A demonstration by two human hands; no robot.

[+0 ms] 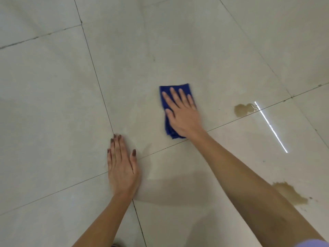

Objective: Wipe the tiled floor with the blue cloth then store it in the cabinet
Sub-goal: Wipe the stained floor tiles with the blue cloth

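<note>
Right hand (181,113) first: it lies flat on the blue cloth (175,90), fingers spread, pushing it down on the tiled floor (195,50). It presses the cloth and does not pinch it. The cloth is folded small, and most of it is under my palm.

Left of the cloth and nearer to me, my left hand (122,168) rests flat on the floor, fingers together, holding nothing. I think it is just propping me up.

I am in the wiping part, and I judge it is not done. A brown wet spot (243,109) sits to the right of the cloth, well apart from it. A bigger brown spot (292,194) sits to the right of the cloth too, much nearer to me, partly behind my right arm. Both look untouched.

Putting the cloth away comes later. I cannot see the cabinet at all. A bright white line (270,126) shines on the floor right of the cloth; I think it is light.
</note>
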